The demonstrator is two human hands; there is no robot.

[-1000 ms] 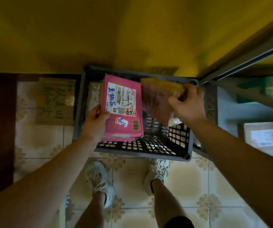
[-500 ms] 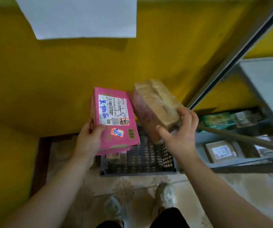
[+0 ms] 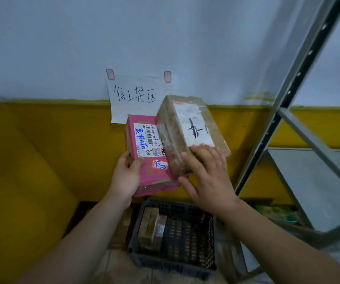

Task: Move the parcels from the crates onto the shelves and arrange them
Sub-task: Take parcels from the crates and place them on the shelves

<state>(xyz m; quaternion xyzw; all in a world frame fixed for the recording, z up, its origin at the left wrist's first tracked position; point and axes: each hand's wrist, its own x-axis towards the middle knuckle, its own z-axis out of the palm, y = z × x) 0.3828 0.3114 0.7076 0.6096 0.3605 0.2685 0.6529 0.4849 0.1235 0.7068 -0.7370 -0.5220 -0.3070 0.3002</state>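
Pink parcel [image 3: 149,154], lbl [image 3: 144,140] "68"; brown parcel [image 3: 193,128]

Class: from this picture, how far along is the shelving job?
Done: green packets lie low in the grey metal shelving. In hand: the left hand grips a pink cardboard box, the right hand a tape-wrapped brown parcel, both above the dark plastic crate. Left: shelving these, plus a flat brown package in the crate.

Arms outstretched, left hand [image 3: 127,177] gripping — right hand [image 3: 208,177] clasping (thumb splayed)
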